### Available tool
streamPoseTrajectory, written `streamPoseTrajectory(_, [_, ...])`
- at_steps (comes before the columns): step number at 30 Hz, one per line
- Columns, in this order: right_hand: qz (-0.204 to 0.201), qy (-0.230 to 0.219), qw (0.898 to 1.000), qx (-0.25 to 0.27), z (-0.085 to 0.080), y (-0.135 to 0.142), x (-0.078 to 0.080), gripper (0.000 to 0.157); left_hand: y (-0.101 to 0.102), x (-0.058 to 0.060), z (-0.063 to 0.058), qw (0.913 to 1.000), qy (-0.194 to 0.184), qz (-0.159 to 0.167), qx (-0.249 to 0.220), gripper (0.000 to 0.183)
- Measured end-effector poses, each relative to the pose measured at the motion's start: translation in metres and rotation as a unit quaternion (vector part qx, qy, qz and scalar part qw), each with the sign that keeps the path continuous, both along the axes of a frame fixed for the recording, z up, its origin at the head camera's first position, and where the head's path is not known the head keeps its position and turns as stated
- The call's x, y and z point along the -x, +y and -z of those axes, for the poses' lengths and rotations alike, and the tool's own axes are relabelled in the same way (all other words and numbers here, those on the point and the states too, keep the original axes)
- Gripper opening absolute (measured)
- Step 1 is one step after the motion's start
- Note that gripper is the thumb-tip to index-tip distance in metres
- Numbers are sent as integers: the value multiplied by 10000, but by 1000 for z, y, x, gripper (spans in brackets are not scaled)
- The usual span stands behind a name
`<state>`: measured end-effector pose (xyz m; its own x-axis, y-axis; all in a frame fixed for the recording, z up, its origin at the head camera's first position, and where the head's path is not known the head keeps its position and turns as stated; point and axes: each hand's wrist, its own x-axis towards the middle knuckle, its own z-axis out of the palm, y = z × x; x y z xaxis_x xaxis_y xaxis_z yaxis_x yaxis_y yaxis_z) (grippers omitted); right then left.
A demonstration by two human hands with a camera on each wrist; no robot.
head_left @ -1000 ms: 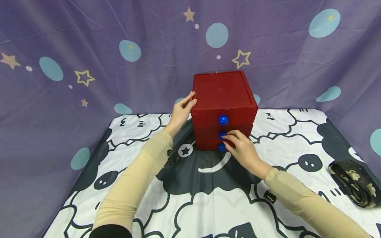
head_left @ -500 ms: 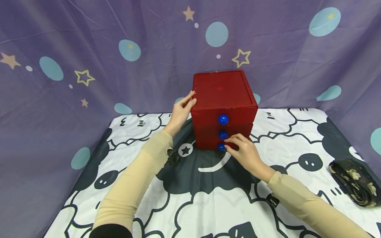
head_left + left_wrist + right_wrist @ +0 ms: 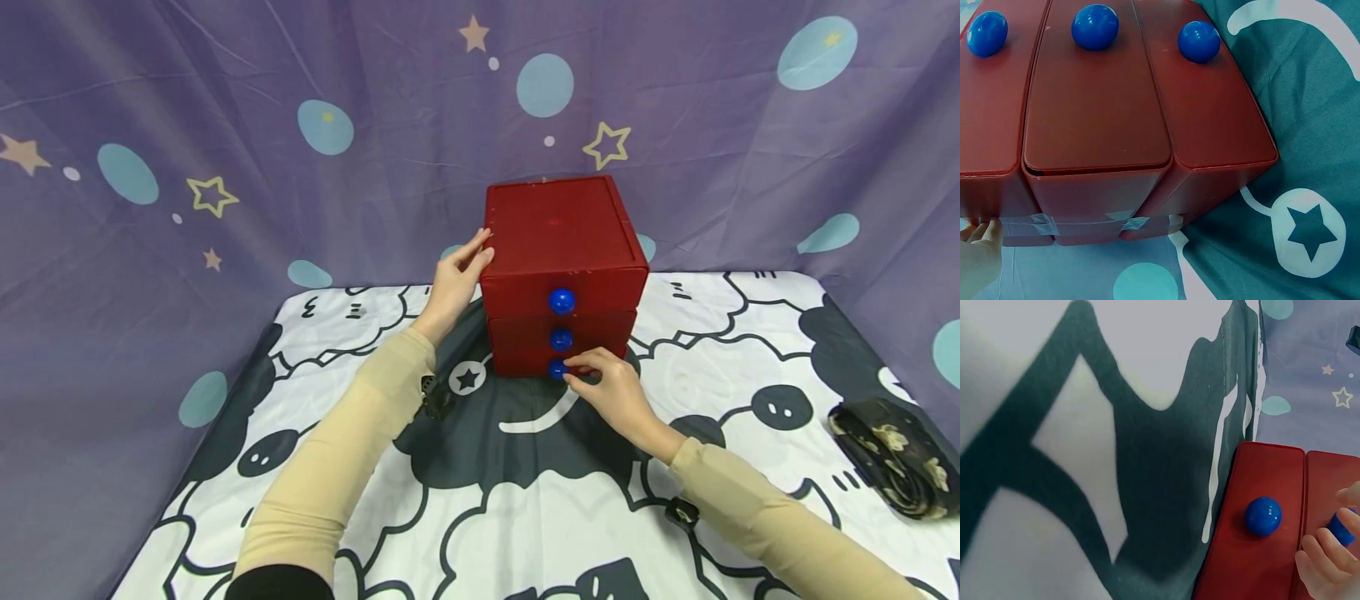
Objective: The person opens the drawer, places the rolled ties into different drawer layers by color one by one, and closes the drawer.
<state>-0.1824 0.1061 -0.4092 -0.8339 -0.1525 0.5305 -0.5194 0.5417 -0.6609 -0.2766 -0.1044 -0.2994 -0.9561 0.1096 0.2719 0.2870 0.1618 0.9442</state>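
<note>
A red drawer box point(image 3: 562, 229) stands on the printed cloth, with three blue knobs down its front. All of its drawers look closed. The left hand point(image 3: 453, 287) rests against the box's left side near the top edge, fingers extended. In the head view the right hand point(image 3: 615, 392), thumb and fingers loosely bent, overlaps the edge of the bottom knob point(image 3: 558, 368). From the right wrist its fingers appear in front of the middle knob point(image 3: 1341, 526), while the bottom one is uncovered. The left wrist view shows no fingers on the knobs, including the top knob point(image 3: 987, 34).
A folded dark floral cloth point(image 3: 896, 458) lies at the right of the surface. Behind the box hangs a purple curtain point(image 3: 405, 167) with stars and dots. Clear tape point(image 3: 1085, 225) runs along the box's left side.
The right hand has left the middle knob and moved down toward the bottom one. The left hand and the box stay where they were.
</note>
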Motion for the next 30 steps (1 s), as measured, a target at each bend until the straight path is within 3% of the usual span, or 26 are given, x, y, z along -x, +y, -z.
streamPoseTrajectory(7, [126,-465,9988,127,5,-2,2,19,4,-16,-16,10000,-27,10,59,42])
streamPoseTrajectory(12, [231,-703,9969,267,10,-4,4,20,4,-20,-18,9999,-54,-11,133,42])
streamPoseTrajectory(26, [684,-635,9956,-2,17,-13,8,21,4,-18,-17,9998,-83,0,158,42])
streamPoseTrajectory(30, [768,-678,9947,-4,20,-16,9,23,1,-9,-8,10000,-39,17,20,42])
